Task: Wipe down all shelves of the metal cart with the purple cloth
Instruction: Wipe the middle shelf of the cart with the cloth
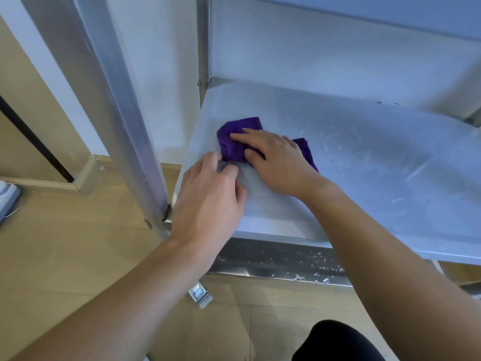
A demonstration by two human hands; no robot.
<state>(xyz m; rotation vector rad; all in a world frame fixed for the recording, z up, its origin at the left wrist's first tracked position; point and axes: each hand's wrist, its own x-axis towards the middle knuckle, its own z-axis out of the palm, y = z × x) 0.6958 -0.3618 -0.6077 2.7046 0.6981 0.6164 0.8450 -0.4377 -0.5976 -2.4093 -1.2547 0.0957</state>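
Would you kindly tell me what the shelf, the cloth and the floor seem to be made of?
Shelf: likely stainless steel, brushed; dull grey sheen, streaky reflections. Cloth: soft purple fabric, perhaps microfibre; it bunches into folds under the right hand. Floor: wood or wood-look laminate; tan planks with seams.

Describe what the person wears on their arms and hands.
Nothing is worn on the left hand or right hand: no gloves, and no rings or watch in view. The left forearm and right forearm are bare too, with no sleeve showing down to the picture's edge.
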